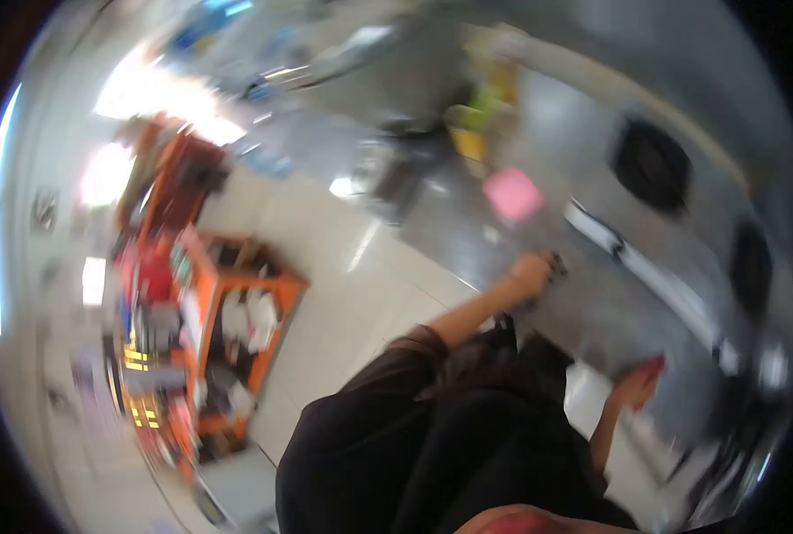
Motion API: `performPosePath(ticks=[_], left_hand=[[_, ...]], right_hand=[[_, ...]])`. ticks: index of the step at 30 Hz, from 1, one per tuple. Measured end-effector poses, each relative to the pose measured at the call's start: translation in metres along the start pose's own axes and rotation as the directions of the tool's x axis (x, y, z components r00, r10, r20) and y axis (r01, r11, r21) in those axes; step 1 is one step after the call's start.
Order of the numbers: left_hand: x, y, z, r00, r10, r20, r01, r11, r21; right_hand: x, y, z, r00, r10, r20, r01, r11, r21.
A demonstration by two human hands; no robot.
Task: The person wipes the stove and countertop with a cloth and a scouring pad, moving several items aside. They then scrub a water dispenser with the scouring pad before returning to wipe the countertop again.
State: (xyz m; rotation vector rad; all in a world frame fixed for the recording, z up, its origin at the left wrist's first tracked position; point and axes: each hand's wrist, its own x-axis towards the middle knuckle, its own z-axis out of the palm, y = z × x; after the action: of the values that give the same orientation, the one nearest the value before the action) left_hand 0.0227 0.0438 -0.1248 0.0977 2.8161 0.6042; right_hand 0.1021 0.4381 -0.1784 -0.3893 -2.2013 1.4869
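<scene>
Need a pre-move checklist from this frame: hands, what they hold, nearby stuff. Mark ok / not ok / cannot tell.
1. Both hands visible: ok. Left hand and right hand are apart.
2. Right hand has the red thing: ok, it shows at the front of the hand.
3. Left hand's grip on the small dark thing: cannot tell, too blurred.
4. Pink square clear of both hands: ok, a gap shows.
5. Long white bar clear of both hands: ok, neither touches it.
6. View sharp enough for fine detail: not ok, motion blur throughout.
</scene>
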Motion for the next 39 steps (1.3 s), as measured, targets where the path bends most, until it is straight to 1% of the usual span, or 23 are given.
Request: performPosePath(ticks=[1, 2, 3, 5, 8, 10, 12, 15, 17, 19, 21, 23, 25, 28, 29, 30, 31, 32, 33, 34, 35, 37, 39], left_hand=[[-0.011, -0.005, -0.022, 0.994, -0.066, 0.082, 0.062, 0.997, 0.051], [-0.009, -0.023, -0.006, 0.984, -0.177, 0.013, 0.175, 0.981, 0.082], [-0.017, -0.037, -0.011, 0.966, -0.254, -0.056, 0.255, 0.967, 0.009], [-0.032, -0.056, -0.025, 0.935, -0.327, -0.136, 0.319, 0.945, -0.077], [-0.050, -0.075, -0.028, 0.882, -0.442, -0.162, 0.411, 0.891, -0.193], [-0.065, -0.059, -0.040, 0.862, -0.437, -0.257, 0.389, 0.895, -0.218], [-0.074, -0.051, -0.048, 0.812, -0.406, -0.420, 0.312, 0.909, -0.277], [-0.070, -0.024, -0.029, 0.758, -0.331, -0.562, 0.177, 0.934, -0.311], [-0.072, 0.021, -0.014, 0.794, -0.275, -0.542, 0.199, 0.960, -0.195], [-0.067, 0.033, 0.037, 0.859, -0.044, -0.509, 0.062, 0.998, 0.019], [-0.047, 0.042, 0.053, 0.851, -0.017, -0.525, 0.053, 0.997, 0.055], [-0.014, 0.051, 0.050, 0.788, -0.259, -0.559, 0.074, 0.941, -0.331], [0.013, 0.070, 0.036, 0.609, -0.329, -0.722, 0.090, 0.933, -0.349], [0.051, 0.103, 0.057, 0.608, -0.402, -0.685, 0.163, 0.907, -0.387], [0.062, 0.137, 0.086, 0.604, -0.472, -0.642, -0.149, 0.724, -0.673], [0.053, 0.185, 0.093, 0.729, -0.125, -0.673, 0.020, 0.987, -0.162], [0.052, 0.219, 0.126, 0.821, 0.015, -0.571, -0.107, 0.986, -0.128], [0.055, 0.246, 0.163, 0.869, 0.279, -0.408, -0.212, 0.956, 0.201], [0.050, 0.252, 0.160, 0.875, 0.277, -0.397, -0.205, 0.955, 0.214], [0.047, 0.259, 0.157, 0.817, 0.282, -0.503, -0.292, 0.955, 0.062], [0.046, 0.267, 0.155, 0.750, 0.261, -0.608, -0.387, 0.919, -0.082], [0.061, 0.199, 0.160, 0.646, 0.010, -0.763, -0.044, 0.999, -0.024], [0.062, 0.167, 0.093, 0.617, -0.462, -0.637, 0.183, 0.872, -0.455]], right_hand=[[-0.011, -0.100, 0.035, 0.989, -0.001, 0.149, 0.048, 0.948, -0.314], [-0.020, 0.007, 0.034, 0.908, -0.245, 0.340, 0.419, 0.483, -0.769], [-0.030, -0.002, 0.062, 0.901, -0.244, 0.358, 0.433, 0.448, -0.782], [-0.047, -0.038, 0.104, 0.701, -0.422, 0.575, 0.710, 0.497, -0.500], [-0.057, -0.076, 0.150, 0.451, -0.458, 0.766, 0.741, 0.670, -0.036], [-0.051, -0.116, 0.159, 0.347, -0.395, 0.850, 0.660, 0.747, 0.078], [-0.040, -0.124, 0.151, 0.329, -0.472, 0.818, 0.747, 0.659, 0.080], [-0.010, -0.101, 0.113, 0.516, -0.541, 0.664, 0.678, 0.732, 0.070], [0.015, -0.092, 0.055, 0.687, -0.464, 0.559, 0.657, 0.726, -0.204], [0.030, -0.046, -0.016, 0.788, -0.408, 0.461, 0.603, 0.660, -0.447], [0.047, -0.016, -0.086, 0.926, -0.297, 0.233, 0.377, 0.684, -0.625], [0.062, 0.037, -0.153, 0.957, -0.265, 0.119, 0.266, 0.632, -0.728], [0.076, 0.063, -0.190, 0.969, -0.247, 0.030, 0.173, 0.582, -0.794], [0.095, 0.073, -0.218, 0.952, -0.298, 0.075, 0.220, 0.491, -0.843], [0.099, 0.077, -0.221, 0.955, -0.284, 0.080, 0.216, 0.489, -0.845], [0.098, 0.080, -0.221, 0.953, -0.295, 0.061, 0.210, 0.504, -0.838], [0.096, 0.079, -0.218, 0.951, -0.306, 0.036, 0.201, 0.525, -0.827], [0.096, 0.074, -0.217, 0.949, -0.312, 0.038, 0.207, 0.529, -0.823], [0.094, 0.070, -0.213, 0.954, -0.297, 0.039, 0.202, 0.542, -0.816], [0.094, 0.065, -0.212, 0.959, -0.281, 0.030, 0.185, 0.547, -0.817], [0.096, 0.066, -0.213, 0.963, -0.268, 0.022, 0.171, 0.549, -0.818], [0.096, 0.074, -0.216, 0.967, -0.255, 0.017, 0.160, 0.554, -0.817], [0.096, 0.076, -0.218, 0.960, -0.276, 0.045, 0.196, 0.552, -0.811]])
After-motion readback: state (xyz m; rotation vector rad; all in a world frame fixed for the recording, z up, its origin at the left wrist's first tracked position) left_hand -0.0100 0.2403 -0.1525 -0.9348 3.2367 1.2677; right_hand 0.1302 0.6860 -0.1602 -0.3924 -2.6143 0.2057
